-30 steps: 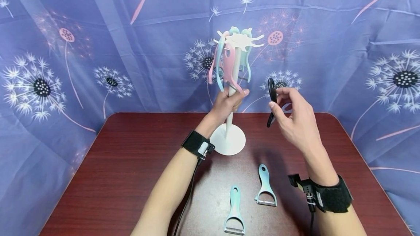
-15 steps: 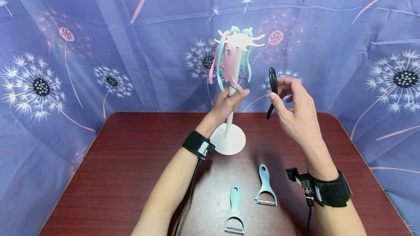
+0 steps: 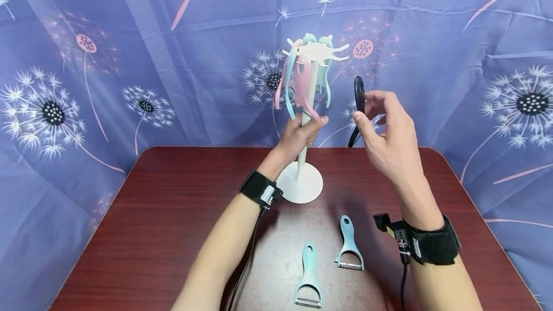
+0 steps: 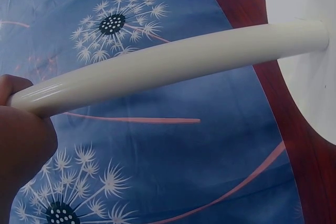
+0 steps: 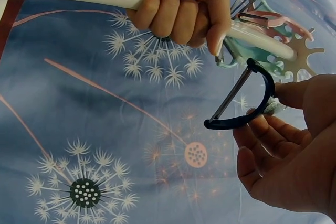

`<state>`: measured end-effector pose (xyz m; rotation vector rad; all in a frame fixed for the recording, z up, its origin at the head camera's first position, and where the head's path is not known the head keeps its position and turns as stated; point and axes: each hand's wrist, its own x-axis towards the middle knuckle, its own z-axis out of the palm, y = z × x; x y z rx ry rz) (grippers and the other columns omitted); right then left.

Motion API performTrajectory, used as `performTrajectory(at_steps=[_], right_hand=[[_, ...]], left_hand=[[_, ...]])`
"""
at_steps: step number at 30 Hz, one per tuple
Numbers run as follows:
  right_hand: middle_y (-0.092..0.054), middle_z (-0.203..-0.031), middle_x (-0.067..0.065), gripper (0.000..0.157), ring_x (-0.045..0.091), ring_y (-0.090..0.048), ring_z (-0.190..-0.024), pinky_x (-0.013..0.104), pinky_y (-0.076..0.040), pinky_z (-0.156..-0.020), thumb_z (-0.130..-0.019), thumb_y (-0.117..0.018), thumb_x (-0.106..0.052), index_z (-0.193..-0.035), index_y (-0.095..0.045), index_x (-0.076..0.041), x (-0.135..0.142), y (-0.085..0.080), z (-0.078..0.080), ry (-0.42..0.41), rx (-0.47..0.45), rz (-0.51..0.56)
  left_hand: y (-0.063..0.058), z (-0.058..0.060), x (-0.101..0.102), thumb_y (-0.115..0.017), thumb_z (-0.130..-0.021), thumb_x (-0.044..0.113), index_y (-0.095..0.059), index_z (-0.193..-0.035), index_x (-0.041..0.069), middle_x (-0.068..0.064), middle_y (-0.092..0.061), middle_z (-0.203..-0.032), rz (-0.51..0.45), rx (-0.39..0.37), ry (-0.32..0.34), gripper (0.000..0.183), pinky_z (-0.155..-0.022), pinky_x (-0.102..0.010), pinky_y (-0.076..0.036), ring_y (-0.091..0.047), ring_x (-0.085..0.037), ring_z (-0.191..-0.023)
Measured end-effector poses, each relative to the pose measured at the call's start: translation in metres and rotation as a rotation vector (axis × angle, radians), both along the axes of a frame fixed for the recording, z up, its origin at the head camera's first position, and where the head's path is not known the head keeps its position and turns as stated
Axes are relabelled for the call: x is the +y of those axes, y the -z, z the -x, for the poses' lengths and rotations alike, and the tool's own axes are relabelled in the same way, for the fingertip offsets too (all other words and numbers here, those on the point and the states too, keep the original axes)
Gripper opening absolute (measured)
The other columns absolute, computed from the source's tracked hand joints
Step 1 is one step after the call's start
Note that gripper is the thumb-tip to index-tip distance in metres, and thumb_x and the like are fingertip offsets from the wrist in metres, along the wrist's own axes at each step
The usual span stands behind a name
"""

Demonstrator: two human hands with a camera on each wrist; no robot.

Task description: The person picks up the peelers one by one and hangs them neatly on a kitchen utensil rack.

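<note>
My left hand (image 3: 301,133) grips the white post of a stand (image 3: 302,160), just under the peelers hanging from its hooked top. Pink peelers (image 3: 302,83) and light blue or green ones (image 3: 290,85) hang there by their handle holes. Between thumb and fingers, my right hand (image 3: 390,133) pinches a black peeler (image 3: 359,100) in the air to the right of the stand, its handle end up. In the right wrist view the black peeler's metal blade (image 5: 231,94) points away from the palm, and the left fingers (image 5: 168,14) wrap round the post.
Two light blue peelers, a nearer one (image 3: 308,272) and a farther one (image 3: 348,241), lie on the dark red table (image 3: 173,215) in front of the stand's round white base (image 3: 304,191). Behind the table hangs a blue dandelion-print cloth (image 3: 207,85). Cables trail from both wrist straps.
My right hand has risen steadily with the black peeler, up toward the height of the hanging peelers. The left hand keeps its grip on the post, and the stand stays put.
</note>
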<state>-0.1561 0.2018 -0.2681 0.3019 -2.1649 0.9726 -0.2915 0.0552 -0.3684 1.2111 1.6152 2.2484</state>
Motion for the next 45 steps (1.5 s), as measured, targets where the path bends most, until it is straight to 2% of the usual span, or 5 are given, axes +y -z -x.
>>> performTrajectory(at_steps=[6, 16, 26, 39, 45], right_hand=[[-0.058, -0.089, 0.013, 0.031, 0.020, -0.053, -0.086, 0.025, -0.034, -0.075, -0.092, -0.062, -0.004, -0.120, -0.054, 0.006, -0.003, -0.009, 0.000, 0.009, 0.010, -0.021], [-0.059, -0.092, 0.014, 0.031, 0.023, -0.056, -0.090, 0.024, -0.034, -0.074, -0.093, -0.061, -0.005, -0.121, -0.055, 0.007, -0.006, -0.022, 0.006, 0.023, 0.044, -0.019], [-0.061, -0.092, 0.012, 0.031, 0.019, -0.056, -0.088, 0.022, -0.035, -0.074, -0.092, -0.061, -0.005, -0.121, -0.058, 0.005, -0.011, -0.036, 0.015, 0.026, 0.076, 0.015], [-0.058, -0.090, 0.014, 0.031, 0.023, -0.056, -0.090, 0.023, -0.036, -0.074, -0.092, -0.060, -0.004, -0.122, -0.058, 0.005, -0.018, -0.044, 0.018, 0.011, 0.073, -0.017], [-0.059, -0.090, 0.009, 0.031, 0.017, -0.056, -0.091, 0.023, -0.037, -0.074, -0.093, -0.062, -0.009, -0.123, -0.061, 0.000, -0.014, -0.038, 0.031, -0.010, 0.067, -0.030]], left_hand=[[-0.002, 0.000, 0.001, -0.055, -0.096, 0.012, -0.034, -0.056, 0.010, -0.001, -0.023, -0.047, -0.010, 0.011, -0.003, 0.046, -0.040, -0.029, -0.016, -0.022, -0.016, -0.040], [0.000, -0.001, 0.001, -0.054, -0.096, 0.011, -0.033, -0.057, 0.010, 0.000, -0.023, -0.046, -0.014, 0.006, -0.006, 0.045, -0.040, -0.028, -0.016, -0.021, -0.015, -0.040], [0.000, -0.001, 0.001, -0.055, -0.096, 0.012, -0.035, -0.056, 0.013, 0.001, -0.023, -0.046, -0.027, -0.013, 0.003, 0.045, -0.040, -0.028, -0.015, -0.021, -0.014, -0.040], [0.000, -0.001, 0.002, -0.054, -0.097, 0.009, -0.035, -0.057, 0.015, 0.002, -0.023, -0.046, -0.034, -0.013, 0.023, 0.045, -0.040, -0.027, -0.016, -0.021, -0.013, -0.040], [0.000, 0.000, 0.001, -0.053, -0.098, 0.008, -0.035, -0.057, 0.013, 0.003, -0.024, -0.046, -0.034, 0.003, 0.027, 0.044, -0.040, -0.028, -0.016, -0.021, -0.014, -0.039]])
